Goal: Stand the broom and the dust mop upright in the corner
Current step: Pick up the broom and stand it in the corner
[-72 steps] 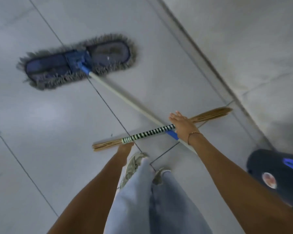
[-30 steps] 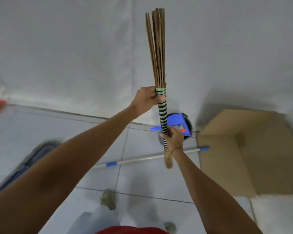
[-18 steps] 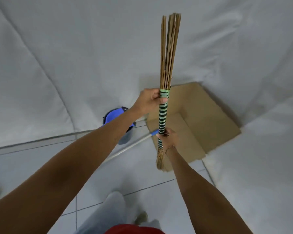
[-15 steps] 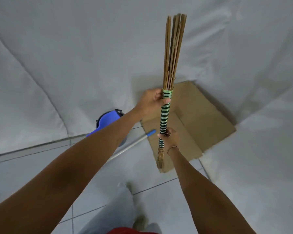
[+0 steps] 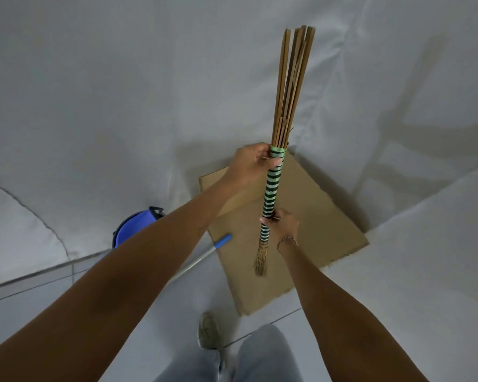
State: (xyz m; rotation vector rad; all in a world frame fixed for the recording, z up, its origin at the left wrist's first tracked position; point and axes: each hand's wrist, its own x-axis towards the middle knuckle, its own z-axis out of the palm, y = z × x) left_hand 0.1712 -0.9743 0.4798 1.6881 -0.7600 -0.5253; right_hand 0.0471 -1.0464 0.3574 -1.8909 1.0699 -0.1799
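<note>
White walls meet at a corner on the right, grey tile floor below. Flat cardboard sheet lies on the floor in the corner. Broom held near-vertical in the air over the cardboard, bristles up. Left hand is wrapped around the top of the striped binding, right hand closed around it lower down. Dust mop handle lies on the floor, blue tip touching the cardboard edge; mop head out of view. Blue bucket by the wall, left.

Soft dim light, faint wall shadows, wide-angle edge bending.
</note>
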